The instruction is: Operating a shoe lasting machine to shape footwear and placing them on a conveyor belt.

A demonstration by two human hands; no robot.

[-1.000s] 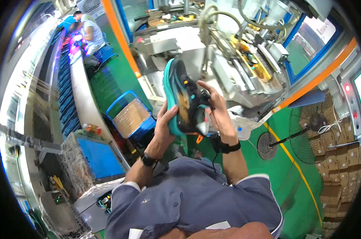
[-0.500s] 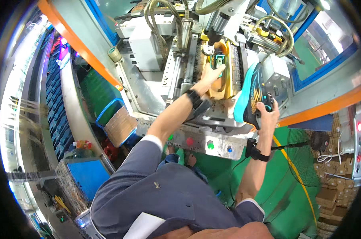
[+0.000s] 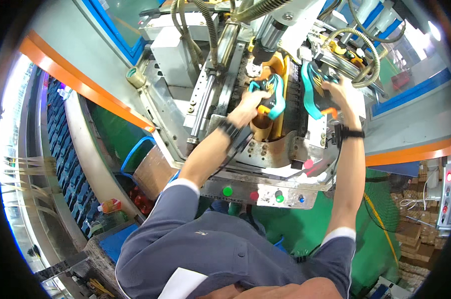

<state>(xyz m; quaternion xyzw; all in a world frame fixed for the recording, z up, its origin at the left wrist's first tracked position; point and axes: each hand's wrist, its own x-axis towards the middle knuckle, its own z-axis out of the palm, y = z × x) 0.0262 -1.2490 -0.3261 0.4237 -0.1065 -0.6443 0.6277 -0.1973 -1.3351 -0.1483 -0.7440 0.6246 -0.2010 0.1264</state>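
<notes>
My left hand [image 3: 249, 107] is closed on a sneaker [image 3: 275, 95] with a dark, orange-patterned upper and a teal sole. This sneaker is tilted, over the yellow-lined slot [image 3: 277, 130] of a machine. To the right, my right hand [image 3: 341, 95] grips another sneaker [image 3: 312, 89] of the same colours, its teal sole facing left and an orange part at its near end. That sneaker is held above the machine's right side. A dark metal press cylinder [image 3: 268, 40] stands just beyond the left sneaker. My fingers partly hide both uppers.
A panel with coloured buttons [image 3: 265, 195] runs along the machine's front. Orange-edged guards [image 3: 86, 82] flank the opening. Ribbed hoses [image 3: 208, 30] hang over the metal rails. At left is a dark conveyor [image 3: 68, 144]; cardboard boxes [image 3: 409, 234] are at lower right.
The left sneaker has come up out of the yellow-lined slot and tilted in my left hand. My right hand has carried its sneaker farther away from me, up beside the machine's rail.
</notes>
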